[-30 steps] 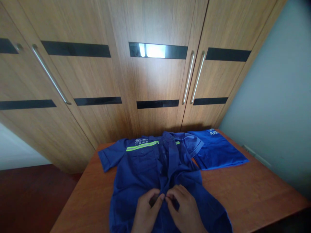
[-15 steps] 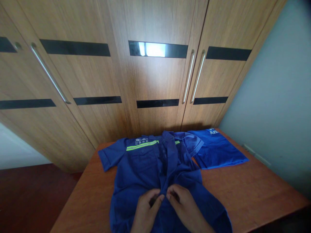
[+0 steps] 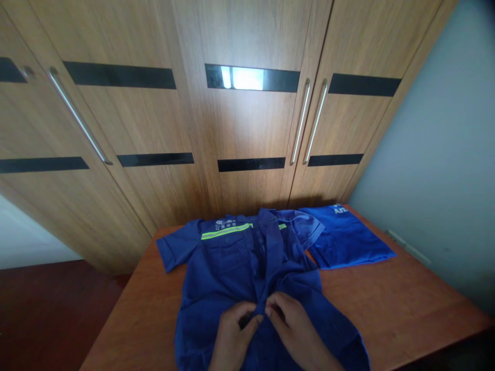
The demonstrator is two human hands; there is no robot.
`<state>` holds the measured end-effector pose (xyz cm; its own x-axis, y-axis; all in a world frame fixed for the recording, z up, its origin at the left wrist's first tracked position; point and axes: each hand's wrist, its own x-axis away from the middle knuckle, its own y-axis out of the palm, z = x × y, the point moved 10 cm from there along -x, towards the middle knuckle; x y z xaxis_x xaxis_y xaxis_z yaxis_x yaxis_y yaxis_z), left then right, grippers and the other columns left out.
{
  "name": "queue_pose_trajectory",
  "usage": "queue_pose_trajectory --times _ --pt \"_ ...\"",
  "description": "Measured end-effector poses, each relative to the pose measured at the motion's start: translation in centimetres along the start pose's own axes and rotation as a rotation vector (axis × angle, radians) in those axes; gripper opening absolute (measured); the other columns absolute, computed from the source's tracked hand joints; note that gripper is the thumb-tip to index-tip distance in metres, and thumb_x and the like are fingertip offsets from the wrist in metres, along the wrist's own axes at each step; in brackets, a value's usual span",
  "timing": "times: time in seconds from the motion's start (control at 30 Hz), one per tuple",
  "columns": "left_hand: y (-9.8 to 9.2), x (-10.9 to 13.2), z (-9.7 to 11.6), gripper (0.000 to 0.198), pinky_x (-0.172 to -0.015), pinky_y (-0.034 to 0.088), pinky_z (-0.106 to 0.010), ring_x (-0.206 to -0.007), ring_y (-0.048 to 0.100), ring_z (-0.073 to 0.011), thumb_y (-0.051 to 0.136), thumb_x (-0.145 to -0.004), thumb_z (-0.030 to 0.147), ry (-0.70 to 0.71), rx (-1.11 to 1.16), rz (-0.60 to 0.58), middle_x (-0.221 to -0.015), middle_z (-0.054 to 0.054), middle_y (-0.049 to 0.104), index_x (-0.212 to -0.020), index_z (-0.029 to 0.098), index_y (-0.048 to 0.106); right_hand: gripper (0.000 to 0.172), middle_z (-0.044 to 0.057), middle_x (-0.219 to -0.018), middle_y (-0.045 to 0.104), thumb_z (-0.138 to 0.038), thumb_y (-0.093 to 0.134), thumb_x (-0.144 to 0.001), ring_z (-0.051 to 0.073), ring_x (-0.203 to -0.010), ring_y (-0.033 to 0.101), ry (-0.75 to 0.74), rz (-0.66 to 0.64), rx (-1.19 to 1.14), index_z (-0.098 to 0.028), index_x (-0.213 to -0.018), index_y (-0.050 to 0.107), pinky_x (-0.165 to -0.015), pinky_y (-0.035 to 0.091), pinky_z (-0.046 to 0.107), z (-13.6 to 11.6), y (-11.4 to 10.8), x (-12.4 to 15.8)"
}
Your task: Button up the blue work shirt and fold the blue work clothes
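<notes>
A navy short-sleeved work shirt [image 3: 216,278] lies front up, with a yellow-green reflective stripe across the chest and white lettering above it. Its collar end points toward the cupboard, and the upper front hangs partly apart. My left hand [image 3: 235,330] pinches the left side of the front placket low on the shirt, thumb against fingers. Close beside it, my right hand [image 3: 290,324] pinches the other front edge. The fingertips of both hands almost meet. Whatever button lies between them is hidden by the fingers and cloth.
The shirt rests on a reddish-brown wooden table [image 3: 386,304]. A folded bright blue garment [image 3: 348,242] with white letters lies at the back right, partly under the shirt's sleeve. Behind stands a wooden cupboard [image 3: 247,123] with metal handles; a pale wall [image 3: 436,170] is on the right.
Both hands keep their pinch on the placket. The left thumb has shifted slightly right and down, and the cloth between the fingers has moved a little.
</notes>
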<state>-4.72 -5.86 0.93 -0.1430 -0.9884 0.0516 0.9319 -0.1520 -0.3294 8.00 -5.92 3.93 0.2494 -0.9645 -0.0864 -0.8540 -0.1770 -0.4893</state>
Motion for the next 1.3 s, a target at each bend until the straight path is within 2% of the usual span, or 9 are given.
queue_pose_trajectory --times 0.2,0.37,0.5,0.73,0.97,1.13,1.3 --pt "-0.1 0.0 0.1 0.02 -0.066 0.046 -0.023 -0.071 0.061 -0.0181 0.061 -0.08 0.035 0.015 0.008 0.001 -0.073 -0.002 0.069 -0.077 0.02 0.073 0.015 -0.001 -0.076 0.059 -0.019 0.049 -0.09 0.014 -0.072 0.056 -0.025 -0.022 -0.039 -0.019 -0.079 0.059 -0.067 0.039 0.023 -0.4 -0.4 -0.7" --pt "-0.2 0.0 0.3 0.02 -0.071 0.049 -0.025 -0.077 0.064 -0.02 0.059 -0.081 0.033 0.015 0.044 -0.003 -0.082 -0.005 0.072 -0.082 0.02 0.075 0.016 0.0 -0.08 0.062 -0.018 0.048 -0.09 0.014 -0.076 0.058 -0.041 -0.009 -0.037 -0.02 -0.081 0.061 -0.07 0.041 0.023 -0.4 -0.2 -0.7" --pt "0.0 0.0 0.4 0.021 -0.073 0.05 -0.027 -0.079 0.066 -0.0207 0.059 -0.081 0.03 0.016 0.055 -0.017 -0.086 -0.006 0.074 -0.089 0.02 0.075 0.016 0.001 -0.078 0.062 -0.02 0.048 -0.09 0.015 -0.075 0.058 -0.013 -0.004 -0.016 -0.019 -0.08 0.061 -0.069 0.041 0.024 -0.1 0.0 -0.5" --pt "0.0 0.1 -0.1 0.025 -0.078 0.052 -0.027 -0.085 0.068 -0.0209 0.061 -0.081 0.032 0.003 0.143 0.029 -0.093 -0.006 0.075 -0.099 0.02 0.073 0.021 0.001 -0.073 0.06 -0.027 0.046 -0.091 0.014 -0.07 0.056 0.046 0.027 -0.053 -0.018 -0.078 0.06 -0.066 0.04 0.024 0.6 0.2 -0.1" --pt "0.1 0.3 -0.6 0.024 -0.077 0.054 -0.027 -0.083 0.069 -0.021 0.062 -0.079 0.034 -0.027 0.183 0.054 -0.088 -0.006 0.075 -0.095 0.019 0.073 0.025 -0.002 -0.065 0.057 -0.033 0.048 -0.091 0.013 -0.061 0.052 0.085 -0.011 -0.19 -0.018 -0.074 0.059 -0.057 0.038 0.022 1.3 0.6 -0.2" --pt "0.1 0.2 -0.5 0.024 -0.077 0.055 -0.029 -0.081 0.069 -0.0211 0.063 -0.077 0.031 -0.031 0.217 0.069 -0.091 -0.007 0.075 -0.093 0.018 0.073 0.02 0.0 -0.071 0.061 -0.026 0.047 -0.09 0.014 -0.067 0.056 0.024 0.035 -0.04 -0.019 -0.076 0.06 -0.063 0.04 0.023 0.6 0.5 -0.2" --pt "-0.7 -0.2 -1.2 0.021 -0.082 0.054 -0.031 -0.086 0.07 -0.0223 0.065 -0.07 0.027 -0.055 0.228 0.145 -0.091 -0.008 0.075 -0.087 0.017 0.073 0.015 0.001 -0.076 0.063 -0.017 0.049 -0.088 0.015 -0.072 0.059 -0.028 0.093 0.093 -0.02 -0.078 0.06 -0.067 0.042 0.023 0.5 0.9 0.1"
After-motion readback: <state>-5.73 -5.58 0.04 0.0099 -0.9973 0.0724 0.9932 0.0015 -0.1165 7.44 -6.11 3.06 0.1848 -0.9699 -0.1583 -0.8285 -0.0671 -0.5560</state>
